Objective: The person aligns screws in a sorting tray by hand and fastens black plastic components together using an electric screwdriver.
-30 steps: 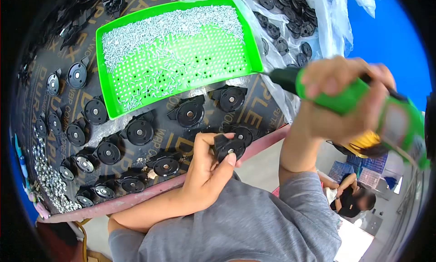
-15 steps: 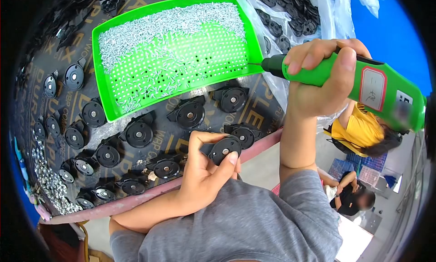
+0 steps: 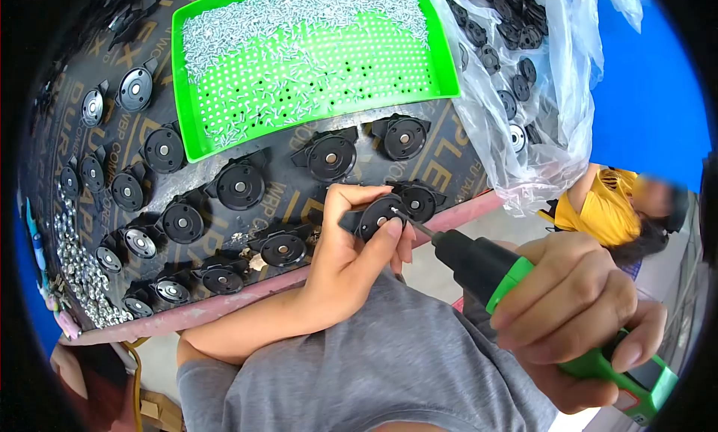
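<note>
My left hand [image 3: 350,252] pinches a round black plastic part [image 3: 372,219] with a metal centre pin, thumb in front. My right hand [image 3: 580,305] is wrapped around a green electric screwdriver [image 3: 479,264] with a black nose. Its bit points at the right edge of that part, and a small silver screw [image 3: 396,211] shows at the tip. Whether the screw has entered a hole I cannot tell. Just behind the left fingers another black part [image 3: 416,199] lies on the table. Similar black parts [image 3: 240,184] stand in rows to the left.
A green perforated basket [image 3: 181,95] holds many small silver screws, heaped at the far side. Right of it, a clear plastic bag [image 3: 572,110] contains more black parts. Shiny metal pieces [image 3: 86,275] lie at the table's left edge. A person in a yellow top [image 3: 606,207] sits at the right.
My right hand has brought the screwdriver from the basket's right corner down to the black part, its bit now pointing left. The left hand still holds the part. The view has shifted slightly.
</note>
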Tool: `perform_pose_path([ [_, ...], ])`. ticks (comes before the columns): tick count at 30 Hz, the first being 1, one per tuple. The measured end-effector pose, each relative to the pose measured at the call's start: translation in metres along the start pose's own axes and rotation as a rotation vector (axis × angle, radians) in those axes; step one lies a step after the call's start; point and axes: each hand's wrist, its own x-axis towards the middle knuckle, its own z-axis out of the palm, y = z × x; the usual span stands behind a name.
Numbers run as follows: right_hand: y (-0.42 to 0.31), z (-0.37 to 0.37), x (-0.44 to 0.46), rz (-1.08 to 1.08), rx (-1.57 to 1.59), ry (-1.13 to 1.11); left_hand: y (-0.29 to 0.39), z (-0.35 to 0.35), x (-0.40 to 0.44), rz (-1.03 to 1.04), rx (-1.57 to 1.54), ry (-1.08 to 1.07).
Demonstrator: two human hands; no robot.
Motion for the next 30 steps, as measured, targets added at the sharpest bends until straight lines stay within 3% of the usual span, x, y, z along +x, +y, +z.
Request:
perform_pose_path([
  [19, 0.010, 0.000, -0.001, 0.055, -0.047, -0.074, 0.000, 0.000, -0.002, 0.035, 0.118, -0.017],
  [21, 0.016, -0.009, 0.012, -0.018, 0.229, -0.248, -0.002, 0.000, -0.002, 0.041, 0.128, -0.004],
  [23, 0.003, -0.016, 0.021, -0.006, 0.260, -0.147, 0.001, 0.003, -0.002, -0.047, 0.054, 0.038],
  [26, 0.010, -0.025, 0.030, -0.034, 0.148, -0.038, 0.003, -0.001, 0.001, 0.046, 0.165, -0.117],
  [29, 0.051, -0.033, 0.029, 0.034, -0.083, 0.245, 0.006, -0.001, 0.001, 0.053, 0.196, -0.131],
  [30, 0.064, -0.036, 0.029, 0.148, -0.167, 0.203, 0.006, 0.000, 0.001, 0.053, 0.227, -0.123],
])
